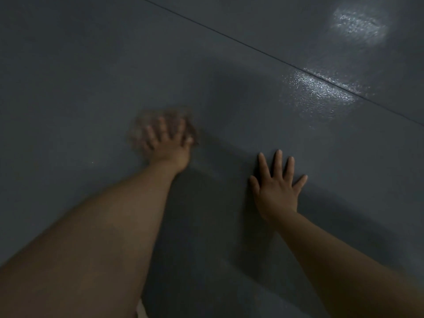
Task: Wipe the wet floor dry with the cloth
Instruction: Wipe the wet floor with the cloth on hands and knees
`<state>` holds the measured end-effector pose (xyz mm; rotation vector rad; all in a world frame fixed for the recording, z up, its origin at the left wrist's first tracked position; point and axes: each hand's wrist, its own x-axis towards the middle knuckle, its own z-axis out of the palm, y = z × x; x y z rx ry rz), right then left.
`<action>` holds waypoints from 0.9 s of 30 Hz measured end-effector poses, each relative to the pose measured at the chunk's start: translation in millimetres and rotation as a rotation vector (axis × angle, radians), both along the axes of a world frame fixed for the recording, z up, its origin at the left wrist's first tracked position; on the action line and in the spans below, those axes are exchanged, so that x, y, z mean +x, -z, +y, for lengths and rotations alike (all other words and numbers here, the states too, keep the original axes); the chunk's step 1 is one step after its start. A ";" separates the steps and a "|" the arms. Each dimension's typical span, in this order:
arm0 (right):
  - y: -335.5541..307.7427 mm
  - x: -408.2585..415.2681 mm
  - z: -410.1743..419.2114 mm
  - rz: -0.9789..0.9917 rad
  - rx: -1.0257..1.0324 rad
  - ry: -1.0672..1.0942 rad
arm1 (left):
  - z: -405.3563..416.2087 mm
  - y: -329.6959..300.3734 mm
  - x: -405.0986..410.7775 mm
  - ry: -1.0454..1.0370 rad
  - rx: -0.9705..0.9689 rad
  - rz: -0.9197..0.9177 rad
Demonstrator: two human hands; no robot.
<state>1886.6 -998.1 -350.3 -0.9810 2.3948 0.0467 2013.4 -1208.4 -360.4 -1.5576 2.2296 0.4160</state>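
The floor [91,65] is smooth, probably slick, with wet sheen beyond the right hand [276,189], which lies flat, fingers spread. The left hand [167,143], blurred, presses spread fingers on the cloth [142,129] beneath it: soft, limp, best handled under a flat palm.
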 end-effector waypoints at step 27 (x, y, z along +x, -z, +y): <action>25.6 -3.8 62.3 0.168 -0.358 -0.531 | 58.0 -38.5 -3.5 0.784 0.165 -0.012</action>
